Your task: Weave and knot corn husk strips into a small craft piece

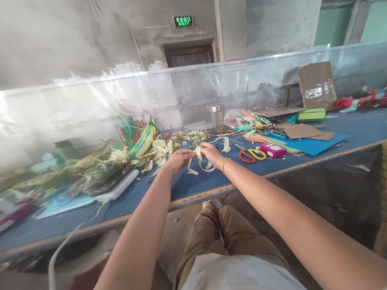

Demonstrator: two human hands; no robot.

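Close together over the blue tabletop (201, 188), both my hands are closed on a pale cream ribbon-like strip (206, 167). My left hand (181, 159) pinches it from the left with its fingertips. From the right, my right hand (212, 153), with a gold bracelet at the wrist, pinches it too. Curled ends of the strip hang below the fingers. Another pale curl (226, 145) lies just beyond my right hand. To the right of that hand lie scissors with one red and one yellow handle (258, 154) and a small magenta box (273, 150).
Behind my hands are colourful thin stems (138, 135), a glass bottle (217, 120) and a perforated metal screen (181, 95). On the left lie a white power strip (119, 187) with its cord and greenish netting. Blue card (315, 145) and cardboard pieces (302, 131) lie right.
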